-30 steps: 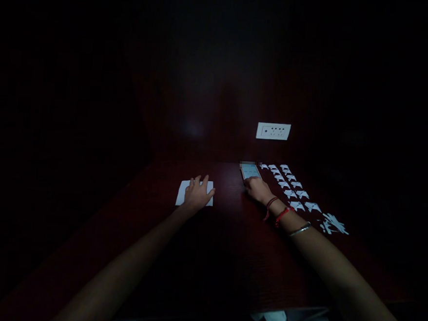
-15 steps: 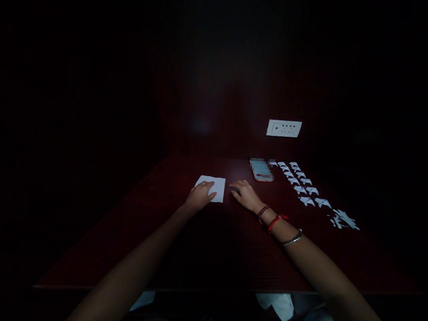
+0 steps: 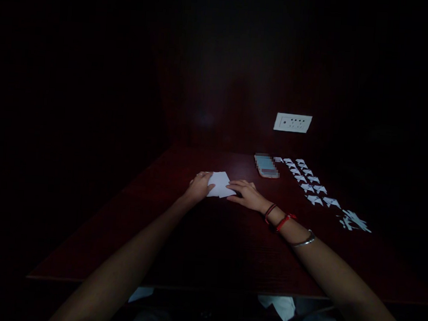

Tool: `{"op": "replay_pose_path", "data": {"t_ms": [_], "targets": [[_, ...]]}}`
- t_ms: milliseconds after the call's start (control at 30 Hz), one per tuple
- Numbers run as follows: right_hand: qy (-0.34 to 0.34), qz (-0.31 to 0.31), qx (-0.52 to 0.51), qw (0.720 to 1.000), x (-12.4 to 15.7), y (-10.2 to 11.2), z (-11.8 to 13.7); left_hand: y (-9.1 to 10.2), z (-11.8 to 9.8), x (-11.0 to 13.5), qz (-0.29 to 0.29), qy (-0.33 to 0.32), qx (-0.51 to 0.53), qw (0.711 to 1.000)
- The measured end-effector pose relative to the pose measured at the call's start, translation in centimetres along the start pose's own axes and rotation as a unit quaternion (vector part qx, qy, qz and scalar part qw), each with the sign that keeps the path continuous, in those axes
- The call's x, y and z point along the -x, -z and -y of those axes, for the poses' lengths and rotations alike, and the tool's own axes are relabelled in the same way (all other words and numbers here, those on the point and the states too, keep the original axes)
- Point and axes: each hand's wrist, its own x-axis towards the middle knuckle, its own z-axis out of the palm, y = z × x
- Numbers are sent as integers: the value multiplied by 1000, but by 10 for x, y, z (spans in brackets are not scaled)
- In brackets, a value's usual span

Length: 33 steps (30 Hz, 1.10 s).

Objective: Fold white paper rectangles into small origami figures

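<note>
A small white sheet of paper (image 3: 219,184) sits over the dark red table between my two hands. My left hand (image 3: 199,187) holds its left side, thumb lying on top and fingers along the far left edge. From the right, my right hand (image 3: 248,195) grips the right corner, which shows between the fingers and the thumb; the undersides of the fingers are hidden. Two bracelets and a metal bangle circle my right forearm.
Beyond my right hand lies a phone (image 3: 267,165), its screen blurred. Two rows of small folded white paper pieces (image 3: 306,188) run along the table's right side. Nearer, thin paper strips (image 3: 355,221) form a pile. A white socket plate (image 3: 293,122) is on the back wall.
My right hand has moved left from beside the sheet onto its right corner. The sheet has turned and sits angled. The view has shifted slightly.
</note>
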Motion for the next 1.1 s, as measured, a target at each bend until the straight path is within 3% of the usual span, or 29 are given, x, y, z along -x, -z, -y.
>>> {"op": "replay_pose_path", "data": {"t_ms": [333, 500, 600, 667, 733, 833, 900, 967, 1100], "targets": [[38, 3, 69, 997, 1, 11, 2, -2, 8, 3, 12, 33, -7, 999], [0, -115, -66, 991, 4, 21, -8, 10, 3, 6, -26, 19, 0, 999], [-97, -196, -153, 964, 3, 37, -12, 18, -11, 8, -45, -22, 22, 998], [-151, -183, -230, 944, 5, 47, -12, 19, -21, 9, -51, -86, 111, 989], [-177, -141, -302, 926, 13, 52, -10, 14, -28, 9, -29, -141, 258, 955], [-207, -113, -357, 904, 32, 48, -8, 4, -35, 9, 24, -144, 402, 904], [-212, -78, -370, 901, 46, 42, -10, -2, -38, 11, 40, -131, 425, 895], [-216, -51, -366, 904, 57, 39, -14, -5, -40, 14, 46, -131, 404, 904], [-194, -77, -293, 933, 67, 42, -24, -3, -43, 19, 44, -152, 340, 927]]}}
